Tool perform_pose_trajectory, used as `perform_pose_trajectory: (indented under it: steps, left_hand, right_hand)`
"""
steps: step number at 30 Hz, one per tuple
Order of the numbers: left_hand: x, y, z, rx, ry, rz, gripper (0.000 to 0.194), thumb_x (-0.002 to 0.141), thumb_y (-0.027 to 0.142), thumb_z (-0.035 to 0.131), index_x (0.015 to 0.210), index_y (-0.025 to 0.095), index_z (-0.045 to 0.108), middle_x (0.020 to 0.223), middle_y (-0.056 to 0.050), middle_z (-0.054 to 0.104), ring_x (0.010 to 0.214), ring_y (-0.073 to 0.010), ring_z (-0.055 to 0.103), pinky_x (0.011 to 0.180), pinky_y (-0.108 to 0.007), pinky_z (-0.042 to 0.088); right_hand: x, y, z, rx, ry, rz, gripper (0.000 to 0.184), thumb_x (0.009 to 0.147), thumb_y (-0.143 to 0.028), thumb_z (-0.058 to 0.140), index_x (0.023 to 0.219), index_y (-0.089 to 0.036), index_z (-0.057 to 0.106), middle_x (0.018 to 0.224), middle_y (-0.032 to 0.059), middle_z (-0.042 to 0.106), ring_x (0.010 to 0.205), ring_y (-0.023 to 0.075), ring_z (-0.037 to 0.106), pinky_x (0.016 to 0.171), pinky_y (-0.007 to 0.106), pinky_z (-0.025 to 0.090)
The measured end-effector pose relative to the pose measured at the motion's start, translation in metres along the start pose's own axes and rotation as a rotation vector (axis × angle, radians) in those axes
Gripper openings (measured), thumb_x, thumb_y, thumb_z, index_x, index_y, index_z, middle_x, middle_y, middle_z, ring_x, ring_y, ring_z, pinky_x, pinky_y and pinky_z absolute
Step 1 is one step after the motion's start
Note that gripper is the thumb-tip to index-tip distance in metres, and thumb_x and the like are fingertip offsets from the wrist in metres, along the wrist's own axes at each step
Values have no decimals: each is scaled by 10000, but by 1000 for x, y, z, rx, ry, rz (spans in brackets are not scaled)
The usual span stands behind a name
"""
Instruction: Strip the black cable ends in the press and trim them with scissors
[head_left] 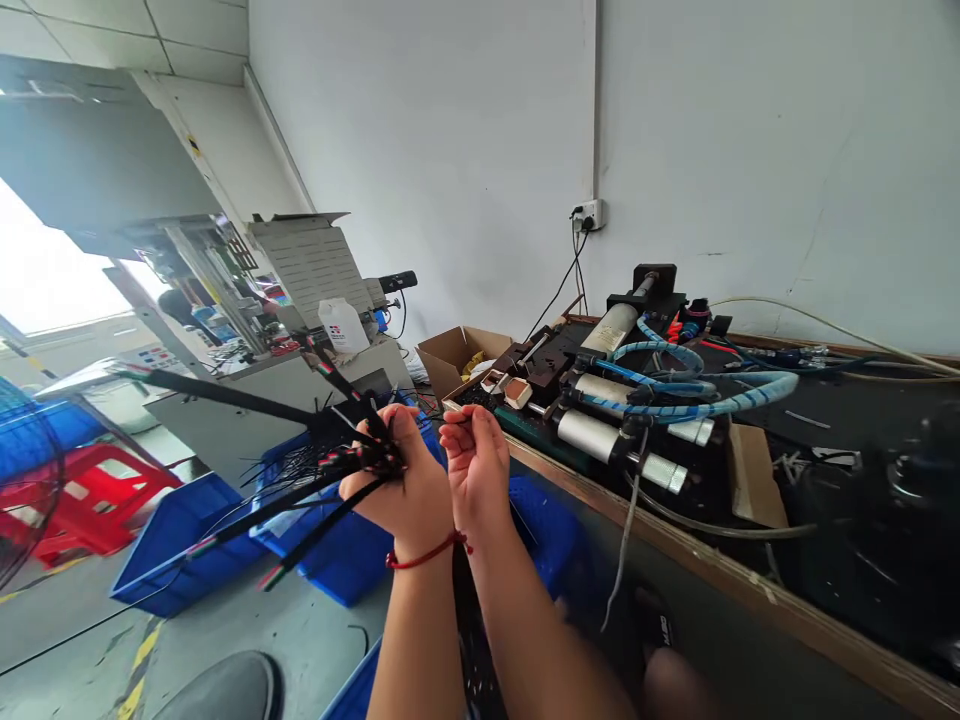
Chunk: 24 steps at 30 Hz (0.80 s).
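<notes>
We look down at our two bare hands, side by side in front of us. Our left hand [401, 485], a red cord bracelet [427, 558] at its wrist, is closed around a bundle of black cables [225, 393]; they fan out to the left, several ending in red, green and white wires. Our right hand [476, 465] is just beside it, palm up, fingers curled and fingertips close together; we cannot tell whether they grip the small pale piece near them. Below the bundle, on the floor, a blue bin [337, 560] holds thin black strands. To our right, a wood-edged bench [735, 580] carries silver cylinders [589, 437] and looped blue hoses [727, 402]. Beyond our hands stands an open cardboard box [437, 368].
</notes>
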<state>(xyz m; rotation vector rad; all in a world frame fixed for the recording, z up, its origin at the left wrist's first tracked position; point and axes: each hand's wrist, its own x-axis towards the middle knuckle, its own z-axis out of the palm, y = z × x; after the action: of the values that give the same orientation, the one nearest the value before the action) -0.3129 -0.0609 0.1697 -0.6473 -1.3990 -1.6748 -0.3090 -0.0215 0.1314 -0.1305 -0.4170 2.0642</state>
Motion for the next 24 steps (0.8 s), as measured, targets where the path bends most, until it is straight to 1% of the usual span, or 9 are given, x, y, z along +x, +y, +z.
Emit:
perform_pose_trajectory:
  steps: [2,4,7,9,12,15,18,20,24]
  left_hand:
    - [14,19,-23,-103,-41,-53,330,1033,424,780,798,193,796,673,-13,699,586,-172,621,616,-327,436]
    - [27,42,-49,-188,-103,-127,304,982,404,837,770,192,792,597,27,594,531,-147,517,582,-322,390]
    - [40,76,-85,-277,-259,-216,282,946,373,873,744,194,788,537,69,461,494,-121,385,532,-315,308]
    - [41,95,-106,-323,-335,-225,287,957,356,868,736,193,787,533,73,436,491,-113,359,515,-314,272]
    - [33,119,-128,-412,-353,-227,309,966,367,884,729,195,785,552,62,451,504,-110,372,517,-313,262]
    - [18,140,-144,-494,-394,-286,353,961,414,911,712,200,783,550,57,439,510,-108,365,523,-308,261]
    - [1,158,-158,-544,-490,-364,373,952,443,929,704,199,797,536,56,411,507,-101,347,518,-298,259]
    - [-10,167,-166,-581,-544,-421,374,937,452,941,704,193,805,526,58,395,490,-90,327,504,-287,243]
    - [-37,178,-178,-620,-620,-559,386,910,459,952,689,179,803,511,52,393,469,-78,320,479,-261,242]
  right_hand:
    - [-36,-17,7,12,-26,-19,443,782,-565,1020,878,-210,774,834,35,868,695,154,796,657,245,642]
    - [-77,-35,9,12,-51,-43,483,738,-595,1057,836,-206,786,789,33,857,658,158,791,618,239,629]
    - [-139,-58,3,-14,-67,-74,505,748,-622,1067,769,-200,791,746,44,849,594,159,778,556,225,603]
    - [-176,-71,-5,-61,-76,-77,512,770,-635,1060,750,-199,792,739,56,851,568,166,770,518,224,581]
    - [-223,-90,-18,-135,-91,-56,529,782,-662,1052,756,-202,791,773,68,862,602,181,784,524,233,580]
    - [-259,-108,-32,-212,-70,-72,503,857,-671,1002,810,-204,820,853,78,876,697,187,812,611,251,628]
    - [-285,-126,-47,-304,-64,-129,459,952,-657,927,888,-207,869,941,102,892,784,213,841,680,286,673]
    - [-299,-139,-57,-327,-80,-175,450,973,-654,907,910,-210,876,956,112,899,788,231,855,670,302,685]
    - [-318,-165,-75,-380,-88,-283,440,1007,-624,882,900,-198,864,848,113,878,691,233,844,603,291,662]
